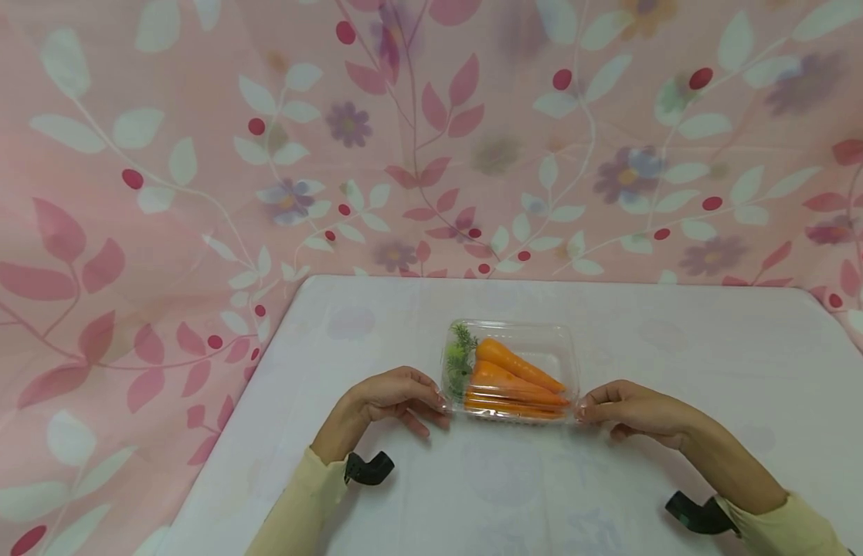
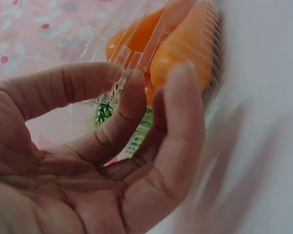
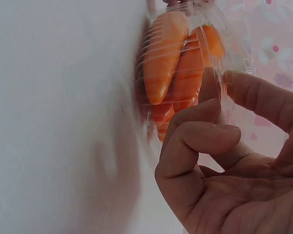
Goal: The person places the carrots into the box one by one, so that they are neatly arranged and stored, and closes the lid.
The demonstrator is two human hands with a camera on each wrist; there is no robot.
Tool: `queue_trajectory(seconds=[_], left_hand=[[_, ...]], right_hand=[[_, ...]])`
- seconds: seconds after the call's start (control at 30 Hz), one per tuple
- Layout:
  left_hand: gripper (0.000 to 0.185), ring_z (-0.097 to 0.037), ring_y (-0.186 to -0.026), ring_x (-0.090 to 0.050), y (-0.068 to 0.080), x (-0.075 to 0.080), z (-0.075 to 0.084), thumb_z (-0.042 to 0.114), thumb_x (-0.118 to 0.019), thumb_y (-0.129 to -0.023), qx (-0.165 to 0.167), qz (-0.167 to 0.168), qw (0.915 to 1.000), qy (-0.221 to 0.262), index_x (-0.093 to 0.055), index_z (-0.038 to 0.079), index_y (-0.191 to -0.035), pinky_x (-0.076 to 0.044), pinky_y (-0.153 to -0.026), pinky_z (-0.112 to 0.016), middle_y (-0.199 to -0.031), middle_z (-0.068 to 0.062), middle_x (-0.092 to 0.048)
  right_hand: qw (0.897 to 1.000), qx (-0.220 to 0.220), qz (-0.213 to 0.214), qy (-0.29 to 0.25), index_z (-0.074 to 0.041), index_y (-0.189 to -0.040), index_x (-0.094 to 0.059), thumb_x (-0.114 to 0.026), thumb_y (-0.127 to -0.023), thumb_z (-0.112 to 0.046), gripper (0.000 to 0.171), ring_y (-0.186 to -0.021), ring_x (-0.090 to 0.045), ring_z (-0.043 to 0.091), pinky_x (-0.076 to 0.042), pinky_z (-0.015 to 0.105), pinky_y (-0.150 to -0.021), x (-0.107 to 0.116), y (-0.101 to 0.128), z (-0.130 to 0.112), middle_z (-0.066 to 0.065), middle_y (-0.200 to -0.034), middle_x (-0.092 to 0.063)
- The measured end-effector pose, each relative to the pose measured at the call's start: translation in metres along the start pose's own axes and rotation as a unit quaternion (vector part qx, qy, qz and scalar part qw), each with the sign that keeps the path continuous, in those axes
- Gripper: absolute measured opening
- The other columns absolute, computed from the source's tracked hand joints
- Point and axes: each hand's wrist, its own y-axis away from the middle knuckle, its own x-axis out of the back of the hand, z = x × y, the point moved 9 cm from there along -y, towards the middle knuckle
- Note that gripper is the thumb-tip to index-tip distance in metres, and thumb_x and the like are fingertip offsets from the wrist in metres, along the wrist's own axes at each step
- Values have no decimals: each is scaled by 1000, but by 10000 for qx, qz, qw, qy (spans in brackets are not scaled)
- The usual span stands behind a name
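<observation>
A clear plastic clamshell box (image 1: 552, 336) with its lid down sits on the white table. Inside lie several orange carrots (image 1: 509, 378), their green tops (image 1: 460, 351) at the box's left end. My left hand (image 1: 396, 394) pinches the box's front left corner between thumb and forefinger, the other fingers curving below. At the front right corner, my right hand (image 1: 633, 409) pinches the rim the same way. In the left wrist view, clear tabs (image 2: 132, 61) of the rim stand between thumb and fingertip. The right wrist view shows thumb and forefinger meeting on the rim (image 3: 223, 80).
The table (image 1: 375, 324) has a white cloth with faint prints. Behind and to the left hangs a pink floral curtain (image 1: 431, 154). A black wrist mount (image 1: 370, 468) sticks out from the left sleeve, another black mount (image 1: 702, 513) from the right.
</observation>
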Motion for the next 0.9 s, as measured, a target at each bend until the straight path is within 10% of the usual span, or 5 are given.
queue_trajectory(seconds=[0.9], left_hand=[[17,-19,-81,-70,-1,5,4,-1,-64,-88,-96,790,9967,-185,-63,4,-72,-57,-70,-31,-84,-10,-72]], right_hand=[[9988,252,325,265,-2,-90,-57,-61,-97,-13,14,-77,-47,16,-40,26,-61,-6,-2,-8,3,-84,-51]])
